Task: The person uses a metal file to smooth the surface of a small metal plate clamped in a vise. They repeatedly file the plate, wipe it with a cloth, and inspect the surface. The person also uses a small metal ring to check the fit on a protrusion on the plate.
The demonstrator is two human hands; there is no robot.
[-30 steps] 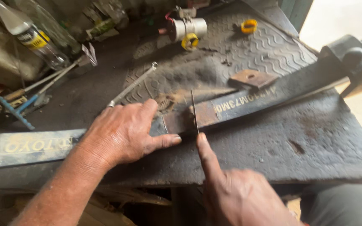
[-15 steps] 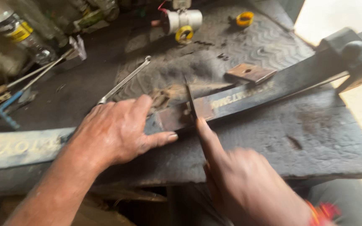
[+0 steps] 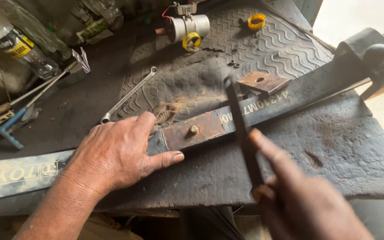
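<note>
**Flat bar pinned on desk, thin blade lifted above it**

Left hand [image 3: 116, 155] spread flat, palm down, pressing long flat steel bar [image 3: 290, 95] onto desk [image 3: 334, 155]; grasping nothing, just pinning. Right hand [image 3: 307, 204] clenched round thin dark blade [image 3: 241, 129], index finger laid along it, blade tilted up & raised across bar nr rusty plate w/ bolt [image 3: 192, 131].

Edges/room: bar runs diagonally, far end at dark block [image 3: 374, 58] by desk's right edge, near end passing under left hand toward left frame edge. Front desk edge just below both hands. Bare slab right of blade. Behind bar: rubber mat [image 3: 254, 44], spanner [image 3: 127, 95], small rusty square plate [image 3: 263, 82], white cylinder w/ yellow ring [image 3: 187, 29], yellow ring [image 3: 256, 21]. Far left crowded: plastic bottle [image 3: 16, 44], blue-handled tool [image 3: 1, 124].

Hidden: right hand blurred, cut off at bottom; blade's grip end not visible. Bar section beneath left palm covered.
</note>
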